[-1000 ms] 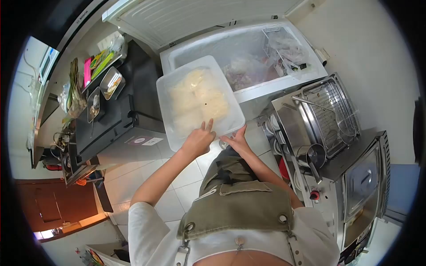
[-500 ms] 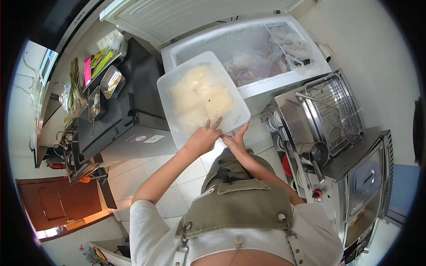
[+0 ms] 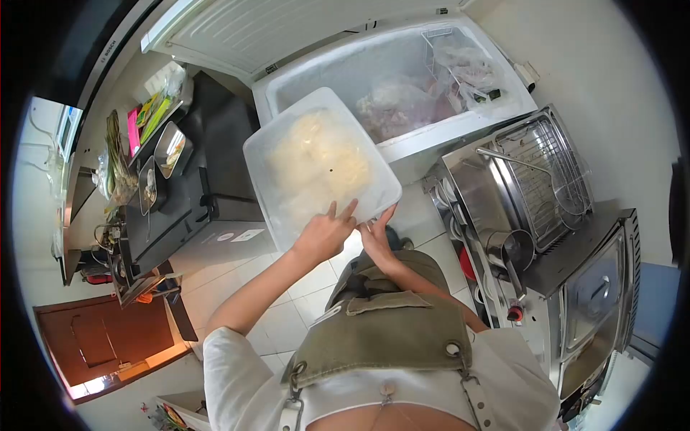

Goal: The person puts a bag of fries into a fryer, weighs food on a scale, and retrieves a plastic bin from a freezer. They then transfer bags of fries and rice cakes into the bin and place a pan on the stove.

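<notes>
A large translucent plastic tub is held out in front of me, with one corner toward the far side. Pale yellow, rounded pieces in clear plastic lie inside it. My left hand grips the near edge, two fingers reaching over the rim. Close beside it, my right hand is closed on the same edge by the near right corner, its other fingers hidden under the tub. Just beyond stands an open chest freezer with frosty bagged food in it.
The freezer lid is raised at the back. On the left, a dark counter carries metal trays and vegetables. A steel worktop with a wire rack and a saucepan stands on the right, above stacked dishes.
The tub and both hands have shifted slightly left and down in view. Both hands keep their hold on the edge, and the whole scene has turned a little with my head.
</notes>
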A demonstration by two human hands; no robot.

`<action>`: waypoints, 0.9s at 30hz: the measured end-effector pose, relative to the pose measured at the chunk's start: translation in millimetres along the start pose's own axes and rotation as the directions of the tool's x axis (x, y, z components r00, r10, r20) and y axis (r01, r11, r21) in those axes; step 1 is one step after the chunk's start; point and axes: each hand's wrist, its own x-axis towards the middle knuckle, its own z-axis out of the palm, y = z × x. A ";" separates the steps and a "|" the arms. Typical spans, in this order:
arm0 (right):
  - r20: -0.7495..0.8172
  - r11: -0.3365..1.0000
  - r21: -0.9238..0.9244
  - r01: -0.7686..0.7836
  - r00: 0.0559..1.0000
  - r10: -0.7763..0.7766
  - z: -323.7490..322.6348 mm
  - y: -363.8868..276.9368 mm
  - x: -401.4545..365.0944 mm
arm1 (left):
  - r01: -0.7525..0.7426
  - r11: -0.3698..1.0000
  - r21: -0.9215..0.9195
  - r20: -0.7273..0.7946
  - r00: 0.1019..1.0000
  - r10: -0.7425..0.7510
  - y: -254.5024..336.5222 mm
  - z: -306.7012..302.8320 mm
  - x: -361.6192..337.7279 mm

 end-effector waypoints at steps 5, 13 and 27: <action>0.028 1.000 -0.022 0.013 1.000 -0.012 1.8 -4.2 6.2 | 0.056 0.998 0.005 -0.096 0.994 -0.055 -5.5 16.6 -2.4; 0.036 0.987 -0.136 0.085 0.996 -0.081 2.4 3.9 13.0 | 0.015 1.000 0.011 -0.257 0.966 -0.011 -11.1 26.6 6.5; 0.015 0.984 -0.106 0.143 0.990 -0.143 10.7 -4.9 17.1 | -0.016 0.993 -0.118 -0.230 0.973 -0.012 -19.2 26.9 19.4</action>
